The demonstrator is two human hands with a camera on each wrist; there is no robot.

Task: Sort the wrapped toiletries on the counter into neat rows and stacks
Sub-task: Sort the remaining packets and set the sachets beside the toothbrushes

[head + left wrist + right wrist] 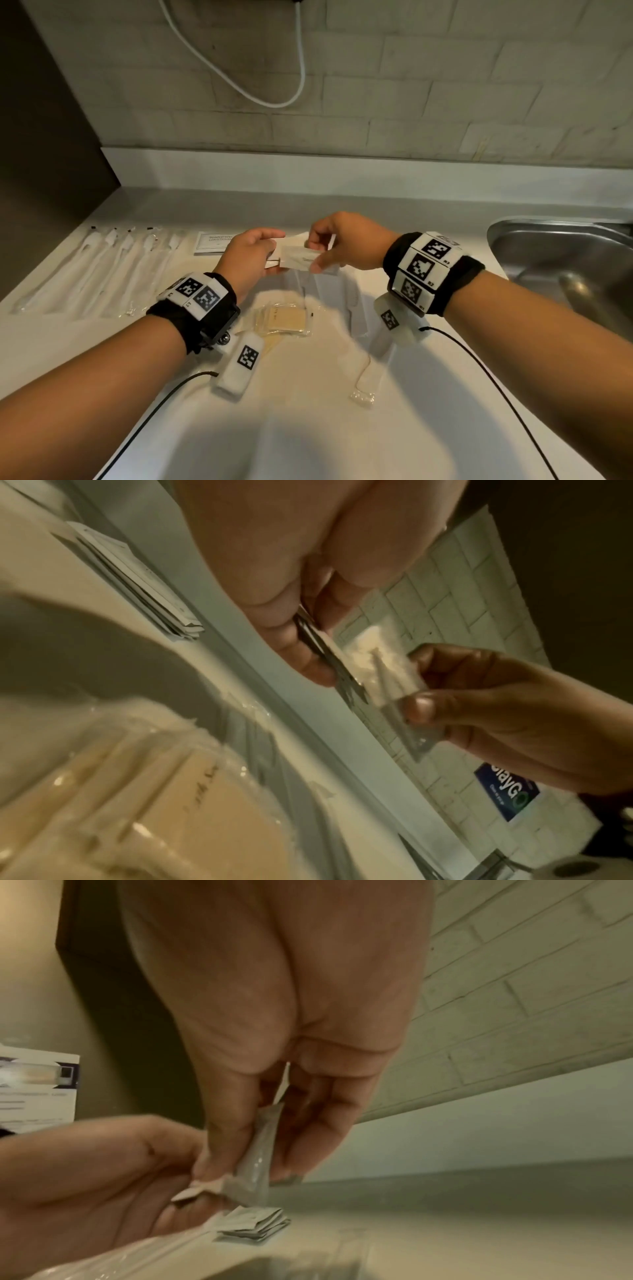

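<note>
Both hands met above the table (342, 428), sharing small clear-wrapped packets (301, 259). The left hand (248, 260) had its grip pinched on the packets' 9 o'clock end, thumb on top and fingers beneath. The right hand (346, 245) pinched one clear packet at its 3 o'clock end between thumb and curled fingers, so the packets lay between the two grips. Toward 6 o'clock of the hands, a stack of tan wrapped soaps (284, 320) lay on the table. At 9 o'clock a row of wrapped toothbrushes (102, 270) lay side by side, with a stack of white sachets (212, 242) near the left hand.
</note>
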